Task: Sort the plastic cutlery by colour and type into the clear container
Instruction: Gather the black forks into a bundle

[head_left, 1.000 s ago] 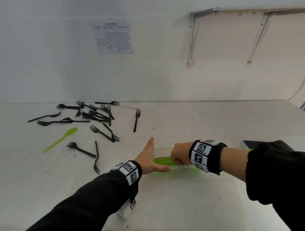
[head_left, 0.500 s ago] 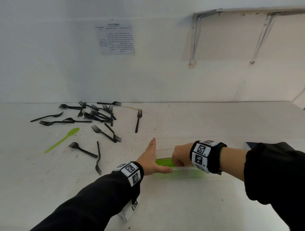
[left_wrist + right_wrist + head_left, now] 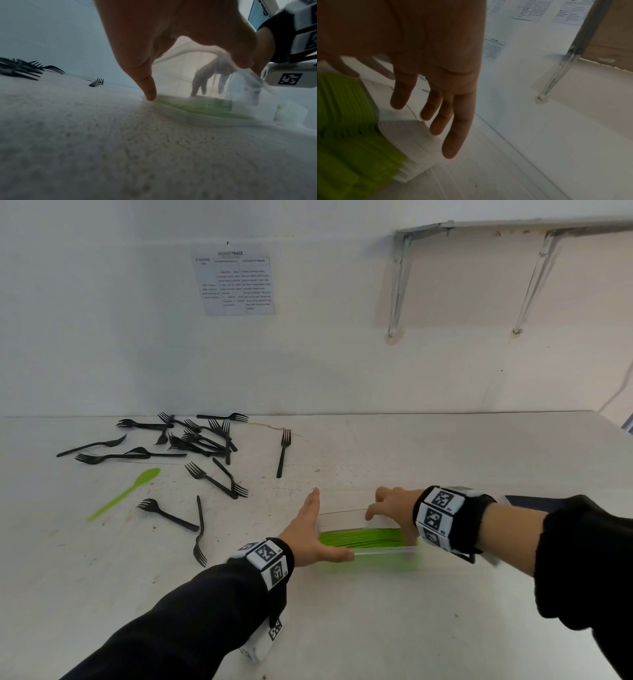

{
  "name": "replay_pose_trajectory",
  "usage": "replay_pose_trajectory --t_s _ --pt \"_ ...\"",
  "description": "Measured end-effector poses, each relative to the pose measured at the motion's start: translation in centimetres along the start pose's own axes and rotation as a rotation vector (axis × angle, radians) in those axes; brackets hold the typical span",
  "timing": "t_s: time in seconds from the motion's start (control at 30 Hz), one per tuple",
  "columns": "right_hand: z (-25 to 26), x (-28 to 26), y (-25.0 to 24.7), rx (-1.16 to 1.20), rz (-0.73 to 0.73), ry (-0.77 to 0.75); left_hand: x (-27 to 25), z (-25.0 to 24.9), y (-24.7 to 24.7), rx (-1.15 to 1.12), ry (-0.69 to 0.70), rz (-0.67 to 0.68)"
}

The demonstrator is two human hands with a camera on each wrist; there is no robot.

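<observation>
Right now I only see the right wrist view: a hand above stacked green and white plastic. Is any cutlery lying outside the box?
Observer: Yes. A lime green plastic spoon lies alone on the white table, left of the clear plastic container.
Operator: Anything else?
Observer: Many black plastic forks lie scattered around and beyond that spoon.
Operator: Where is the other hand?
Observer: The left hand, fingers straight, lies flat against the container's left end.
</observation>
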State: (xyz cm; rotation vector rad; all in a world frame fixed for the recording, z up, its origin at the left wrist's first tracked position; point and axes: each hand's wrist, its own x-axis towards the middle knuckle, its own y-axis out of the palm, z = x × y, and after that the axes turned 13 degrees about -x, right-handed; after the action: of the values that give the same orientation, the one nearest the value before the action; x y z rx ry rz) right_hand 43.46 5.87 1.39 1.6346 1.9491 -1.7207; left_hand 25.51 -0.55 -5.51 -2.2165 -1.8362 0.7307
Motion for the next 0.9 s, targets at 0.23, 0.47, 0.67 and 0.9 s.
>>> replay_pose_trajectory --t_s 0.23,0.47,0.67,0.9 --pt "0.9 0.8 0.0 -0.039 -0.013 0.024 0.0 0.0 0.1 0.004 0.001 -0.006" --pt "1.3 0.8 0.5 -0.029 -0.031 0.054 0.0 0.1 0.1 0.004 0.001 -0.001" --pt "0.9 1.1 0.1 0.019 -0.021 0.027 -0.1 -0.1 0.0 -0.004 -0.014 0.008" --pt "0.6 -0.1 -0.7 0.220 -0.167 0.024 -0.1 -0.2 0.0 -0.027 -0.051 0.004"
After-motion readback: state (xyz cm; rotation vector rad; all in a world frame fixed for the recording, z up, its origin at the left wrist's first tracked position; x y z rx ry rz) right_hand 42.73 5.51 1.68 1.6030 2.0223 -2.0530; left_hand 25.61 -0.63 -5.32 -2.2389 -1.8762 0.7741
